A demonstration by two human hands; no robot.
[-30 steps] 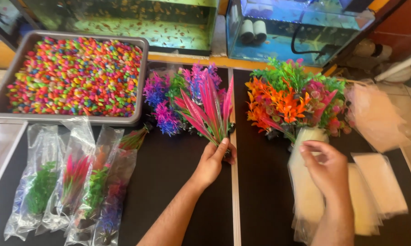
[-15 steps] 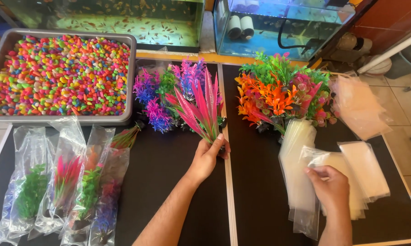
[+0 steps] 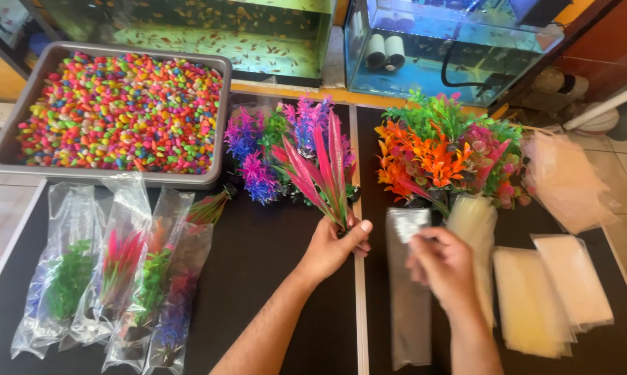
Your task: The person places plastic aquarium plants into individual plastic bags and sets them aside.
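Here the left hand [image 3: 334,246] pinches the pink plastic plant [image 3: 320,173] by its base above the bench [image 3: 258,278], so the right hand [image 3: 442,267], gripping a clear bag [image 3: 407,305], should spread its mouth wide.

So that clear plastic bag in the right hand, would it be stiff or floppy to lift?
Probably floppy: the clear bag, pinched at its top by the right hand, lies long, thin and flat on the table. Likely very light, and its glossy film looks slippery.

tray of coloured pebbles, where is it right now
In the head view the grey tray of coloured pebbles sits at the upper left of the black table, in front of a fish tank, with bagged plastic plants just below it.
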